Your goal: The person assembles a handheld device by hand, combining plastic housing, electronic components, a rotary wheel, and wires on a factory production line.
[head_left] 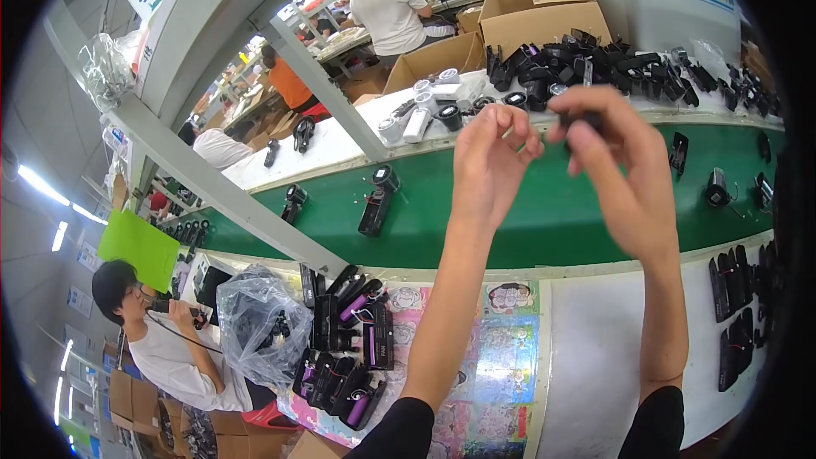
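Both my hands are raised over the green conveyor belt [527, 238], close together but apart. My right hand [633, 174] is closed, its thumb and fingers pinching a small black part [585, 121] that they partly cover; its exact kind does not show. Left of it, my left hand [497, 157] has its fingers curled in toward the thumb. Whatever it may hold is hidden. Just beyond the hands, black round-ended parts [449, 116] and white cylindrical pieces [416, 123] stand on the far ledge.
A heap of black housings [561, 68] fills the far ledge. Black devices [378, 200] ride on the belt. Housings with purple cells [357, 348] and a clear plastic bag [263, 314] sit at left; black housings [735, 289] line the right. A person [161, 331] holds a black device.
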### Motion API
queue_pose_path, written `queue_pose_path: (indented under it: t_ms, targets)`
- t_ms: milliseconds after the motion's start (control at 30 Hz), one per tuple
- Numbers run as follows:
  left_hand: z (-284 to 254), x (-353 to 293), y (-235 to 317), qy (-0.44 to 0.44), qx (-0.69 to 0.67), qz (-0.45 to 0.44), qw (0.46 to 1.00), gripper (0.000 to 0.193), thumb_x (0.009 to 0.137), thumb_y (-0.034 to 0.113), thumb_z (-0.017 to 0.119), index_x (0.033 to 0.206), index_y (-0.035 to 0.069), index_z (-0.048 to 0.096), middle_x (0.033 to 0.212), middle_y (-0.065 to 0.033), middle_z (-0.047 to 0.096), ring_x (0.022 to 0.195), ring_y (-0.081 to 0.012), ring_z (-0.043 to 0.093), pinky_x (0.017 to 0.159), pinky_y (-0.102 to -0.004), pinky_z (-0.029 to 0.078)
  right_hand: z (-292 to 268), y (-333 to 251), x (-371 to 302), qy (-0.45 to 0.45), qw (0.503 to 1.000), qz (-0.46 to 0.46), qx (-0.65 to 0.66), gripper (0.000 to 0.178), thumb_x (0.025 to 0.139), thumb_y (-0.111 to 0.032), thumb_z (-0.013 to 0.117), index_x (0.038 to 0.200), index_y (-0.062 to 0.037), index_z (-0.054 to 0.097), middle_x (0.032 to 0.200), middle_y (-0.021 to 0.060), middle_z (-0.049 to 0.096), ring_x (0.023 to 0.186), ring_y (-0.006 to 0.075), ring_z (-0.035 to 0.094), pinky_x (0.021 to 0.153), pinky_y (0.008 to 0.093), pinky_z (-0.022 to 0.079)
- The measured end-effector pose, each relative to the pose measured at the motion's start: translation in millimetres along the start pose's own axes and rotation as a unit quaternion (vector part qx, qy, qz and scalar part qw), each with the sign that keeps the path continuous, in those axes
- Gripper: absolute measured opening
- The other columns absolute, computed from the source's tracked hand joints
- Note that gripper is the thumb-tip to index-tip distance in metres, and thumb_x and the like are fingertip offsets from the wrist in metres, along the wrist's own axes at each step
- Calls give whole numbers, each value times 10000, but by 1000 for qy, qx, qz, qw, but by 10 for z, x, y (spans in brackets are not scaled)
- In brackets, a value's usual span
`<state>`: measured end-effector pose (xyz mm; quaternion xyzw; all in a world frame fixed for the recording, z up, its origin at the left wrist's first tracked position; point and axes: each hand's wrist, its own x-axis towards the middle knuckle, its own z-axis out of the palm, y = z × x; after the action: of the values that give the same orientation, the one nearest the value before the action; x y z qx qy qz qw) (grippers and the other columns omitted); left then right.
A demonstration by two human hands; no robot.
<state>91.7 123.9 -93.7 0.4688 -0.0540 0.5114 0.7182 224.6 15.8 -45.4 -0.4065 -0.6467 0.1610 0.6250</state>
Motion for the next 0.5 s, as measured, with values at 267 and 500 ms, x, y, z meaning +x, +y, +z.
queue_pose_path:
  t_ms: [267,500]
  targets:
    - [-1443,-63,-469,215,-120,-62,967,128,889,167,538,795,93,584,763,-28,602,708,-141,556,636,-293,425,-465,2063,273,197,954,144,-174,233,903,-158,504,1123,-124,572,949,151,641,844,303,621,762,378,472]
    - [-1597,-122,-487,369,-55,-35,927,132,936,211,511,891,88,502,840,-11,534,734,-125,492,641,-283,384,-1028,2610,-148,336,857,178,-348,216,845,-107,505,1010,-106,644,1035,215,557,952,385,567,831,451,465]
